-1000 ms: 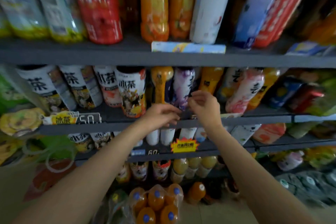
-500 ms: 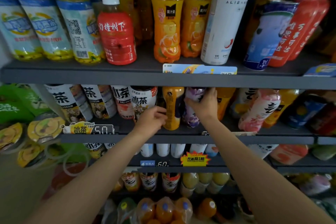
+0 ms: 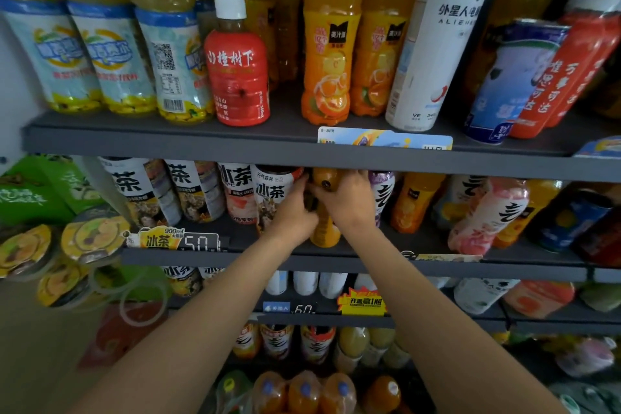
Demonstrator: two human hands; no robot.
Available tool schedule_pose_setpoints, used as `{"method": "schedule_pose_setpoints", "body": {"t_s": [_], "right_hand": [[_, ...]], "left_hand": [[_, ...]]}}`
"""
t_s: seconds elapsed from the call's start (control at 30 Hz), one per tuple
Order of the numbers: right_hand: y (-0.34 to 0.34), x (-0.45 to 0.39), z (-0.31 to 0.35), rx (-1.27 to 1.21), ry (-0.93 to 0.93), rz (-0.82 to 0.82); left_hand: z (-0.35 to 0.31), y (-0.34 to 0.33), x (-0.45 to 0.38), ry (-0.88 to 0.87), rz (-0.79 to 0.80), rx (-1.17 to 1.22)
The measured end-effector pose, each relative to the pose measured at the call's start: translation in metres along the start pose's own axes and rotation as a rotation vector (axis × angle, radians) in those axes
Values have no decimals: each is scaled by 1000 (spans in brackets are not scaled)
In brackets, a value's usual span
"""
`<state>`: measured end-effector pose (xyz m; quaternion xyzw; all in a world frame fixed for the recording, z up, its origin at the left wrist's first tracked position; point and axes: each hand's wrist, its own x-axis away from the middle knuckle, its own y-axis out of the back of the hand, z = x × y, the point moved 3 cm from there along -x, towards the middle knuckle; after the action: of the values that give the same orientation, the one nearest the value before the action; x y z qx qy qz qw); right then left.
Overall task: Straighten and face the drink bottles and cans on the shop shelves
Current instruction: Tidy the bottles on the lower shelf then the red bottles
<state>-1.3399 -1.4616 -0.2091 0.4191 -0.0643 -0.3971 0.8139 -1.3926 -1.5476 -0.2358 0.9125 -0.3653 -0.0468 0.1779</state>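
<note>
Since half a second ago both my hands have closed in on the orange bottle (image 3: 323, 228), which stands on the middle shelf (image 3: 336, 260). My left hand (image 3: 291, 212) now curls round its left side, and my right hand (image 3: 349, 200) has left the purple bottle (image 3: 383, 191) to grip the orange one near its top. An iced-tea bottle (image 3: 270, 193) crowds in just to the left, touching my left hand, and the purple bottle sits just right of my right hand. The upper shelf (image 3: 235, 148) cuts off the necks of this row. My hands hide most of the orange bottle, so I cannot read its label.
</note>
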Motion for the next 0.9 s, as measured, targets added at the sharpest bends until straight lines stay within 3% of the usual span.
{"method": "schedule_pose_setpoints", "body": {"t_s": [0.13, 0.23, 0.4, 0.5, 0.57, 0.73, 0.9], "right_hand": [[7, 25, 1, 103, 18, -30], [12, 49, -1, 27, 101, -6], [63, 75, 10, -271, 129, 175], [119, 78, 29, -411, 118, 363], [160, 78, 38, -448, 105, 394], [257, 79, 24, -493, 73, 336], [341, 85, -34, -466, 33, 101]], "left_hand": [[-2, 9, 14, -43, -23, 26], [-7, 19, 28, -40, 72, -28], [-33, 39, 57, 61, 477, -184], [-73, 39, 82, 197, 809, -104], [-104, 33, 93, 203, 893, -12], [-189, -9, 90, -18, 795, -90], [-272, -102, 95, -260, 556, -119]]}}
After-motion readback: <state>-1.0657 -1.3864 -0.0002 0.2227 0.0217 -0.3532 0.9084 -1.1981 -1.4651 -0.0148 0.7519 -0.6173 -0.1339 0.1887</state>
